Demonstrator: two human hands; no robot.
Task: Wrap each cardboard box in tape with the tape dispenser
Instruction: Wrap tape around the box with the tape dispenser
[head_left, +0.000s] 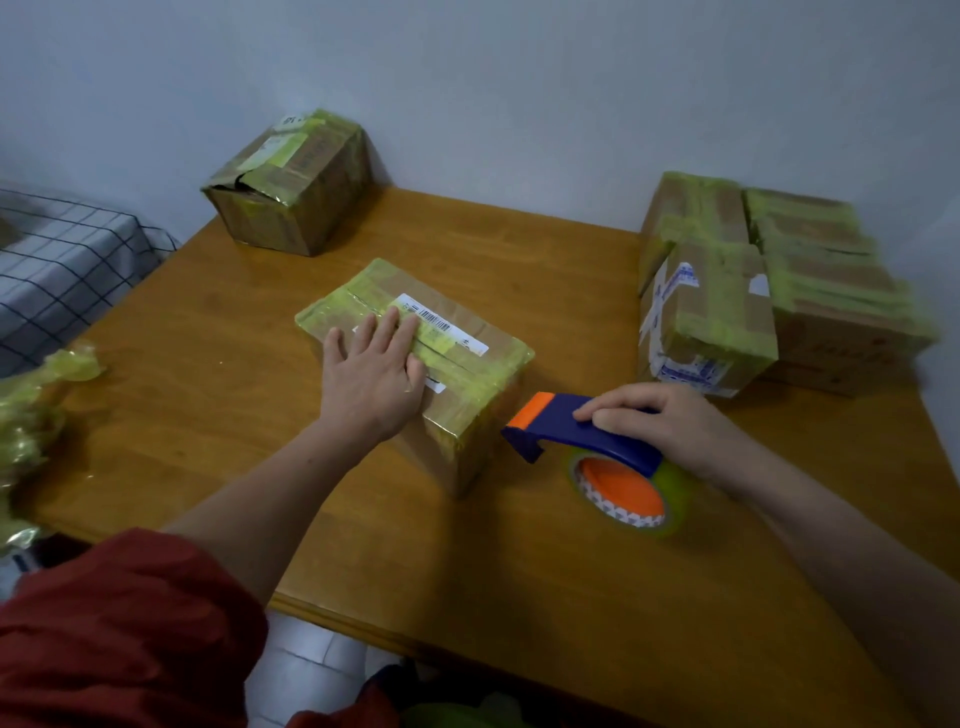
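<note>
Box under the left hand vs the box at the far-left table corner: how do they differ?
The centre box lies low and flat; the far-left box stands taller. The centre box's top is closed, with a barcode label; the far-left box's top is crumpled, with a dark gap. The left hand presses flat on the centre box; nothing touches the far-left box. Both: brown cardboard, yellow-green tape.

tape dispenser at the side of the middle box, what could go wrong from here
1. The left hand lies flat on the middle box; a pull from the tape dispenser in the right hand may slide or turn it on the table.
2. Its fingers lie across the top seam, so a pass over the top could tape or nick them.
3. The stacked boxes beside the right hand could get bumped.
</note>
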